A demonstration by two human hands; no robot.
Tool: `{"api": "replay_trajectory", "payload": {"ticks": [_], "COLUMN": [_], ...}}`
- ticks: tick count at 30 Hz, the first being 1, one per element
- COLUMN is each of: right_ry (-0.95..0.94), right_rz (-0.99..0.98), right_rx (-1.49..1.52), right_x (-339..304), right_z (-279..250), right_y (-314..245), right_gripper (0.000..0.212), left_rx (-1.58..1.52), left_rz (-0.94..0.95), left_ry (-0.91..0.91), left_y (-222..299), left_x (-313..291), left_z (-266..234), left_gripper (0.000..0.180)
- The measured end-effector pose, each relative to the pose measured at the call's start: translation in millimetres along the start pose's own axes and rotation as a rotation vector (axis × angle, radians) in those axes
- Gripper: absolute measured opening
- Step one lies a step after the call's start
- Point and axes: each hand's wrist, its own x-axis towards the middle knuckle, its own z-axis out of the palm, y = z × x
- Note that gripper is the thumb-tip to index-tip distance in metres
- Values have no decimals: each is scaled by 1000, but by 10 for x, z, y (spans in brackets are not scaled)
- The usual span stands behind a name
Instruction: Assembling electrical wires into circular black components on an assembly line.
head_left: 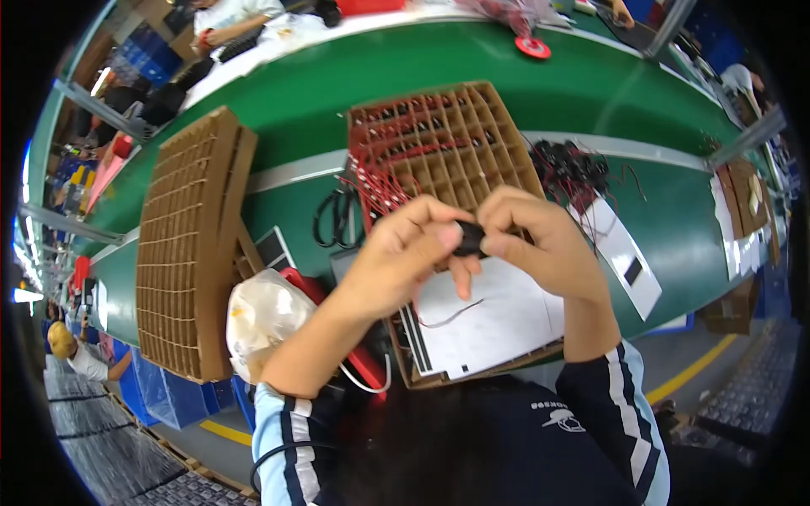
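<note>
Between both hands, above a white sheet [494, 329], is a small black part [469, 239] with a rounded shape; its exact kind is too small to tell. My left hand [403, 253] pinches it from the left with thumb and forefinger, the other fingers loosely curled. From the right, my right hand [533, 243] grips the same part with thumb and fingertips. A thin wire [451, 319] hangs over the sheet below the left hand. Just beyond the hands lies a cardboard divider tray [516, 126], some cells filled with black parts and red wires [375, 185].
Stacked cardboard dividers [181, 253] stand at the left, near a white plastic bag [266, 316]. Black-handled scissors [337, 218] lie left of the tray. A heap of black wired parts [574, 169] sits to its right, above a white card [629, 266]. Other people work across the green bench [295, 97].
</note>
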Motion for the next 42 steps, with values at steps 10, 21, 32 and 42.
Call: {"api": "replay_trajectory", "payload": {"ticks": [10, 21, 32, 42], "right_ry": [137, 30, 33, 0], "right_rz": [17, -42, -209, -177], "right_rx": [-240, -36, 95, 62], "right_x": [1, 15, -4, 28], "right_z": [74, 24, 32, 71], "right_y": [61, 111, 155, 104], "right_gripper": [19, 23, 33, 56], "left_rx": [116, -199, -307, -163], "left_rz": [105, 1, 46, 30], "left_ry": [93, -167, -295, -277], "left_y": [-78, -136, -165, -137], "left_x": [8, 7, -13, -7], "left_z": [-22, -104, -104, -40], "left_gripper": [24, 18, 35, 58]}}
